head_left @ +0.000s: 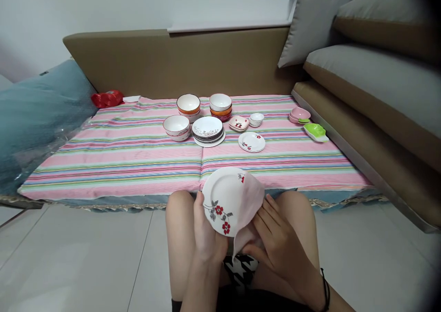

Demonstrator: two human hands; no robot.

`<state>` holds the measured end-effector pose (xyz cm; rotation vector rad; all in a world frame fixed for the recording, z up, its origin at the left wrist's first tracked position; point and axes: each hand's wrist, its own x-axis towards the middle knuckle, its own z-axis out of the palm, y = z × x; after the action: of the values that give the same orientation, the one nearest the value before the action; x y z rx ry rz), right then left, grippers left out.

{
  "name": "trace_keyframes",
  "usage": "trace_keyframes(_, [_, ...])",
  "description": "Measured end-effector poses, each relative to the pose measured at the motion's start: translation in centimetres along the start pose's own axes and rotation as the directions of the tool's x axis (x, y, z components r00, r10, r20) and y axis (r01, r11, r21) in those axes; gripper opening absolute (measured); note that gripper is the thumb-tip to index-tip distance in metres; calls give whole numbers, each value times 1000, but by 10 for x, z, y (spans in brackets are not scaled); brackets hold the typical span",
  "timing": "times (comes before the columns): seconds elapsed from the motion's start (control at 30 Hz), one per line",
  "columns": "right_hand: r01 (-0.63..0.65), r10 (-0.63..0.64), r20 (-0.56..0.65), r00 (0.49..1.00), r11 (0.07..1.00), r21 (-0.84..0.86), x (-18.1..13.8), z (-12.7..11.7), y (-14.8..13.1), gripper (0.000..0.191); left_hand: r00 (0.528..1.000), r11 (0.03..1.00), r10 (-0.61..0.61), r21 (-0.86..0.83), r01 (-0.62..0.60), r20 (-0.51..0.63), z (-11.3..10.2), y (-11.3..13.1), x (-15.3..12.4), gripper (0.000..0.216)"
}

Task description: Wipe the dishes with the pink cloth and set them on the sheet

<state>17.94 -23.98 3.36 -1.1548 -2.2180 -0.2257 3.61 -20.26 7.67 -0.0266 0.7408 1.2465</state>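
My left hand (206, 231) grips the left rim of a white plate with red flowers (222, 201), held above my knees. My right hand (275, 241) presses a pale pink cloth (248, 211) against the plate's right side, with its fingers curled over the cloth. The cloth hangs down below the plate.
A pink striped cloth (138, 160) covers a low mattress in front of me. On it stand bowls (188, 105), a stack of plates (208, 130), a small flowered plate (251, 142), small dishes (256, 119), a pink dish (299, 115) and a green dish (316, 132). Sofa cushions (372, 82) lie at the right, with a white tiled floor (86, 257) below.
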Motion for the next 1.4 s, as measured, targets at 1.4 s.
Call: trace_keyframes(1.4, [-42, 26, 50, 998, 936, 349, 39, 7, -43, 62, 986, 978, 161, 144, -152, -49, -15, 0, 6, 23])
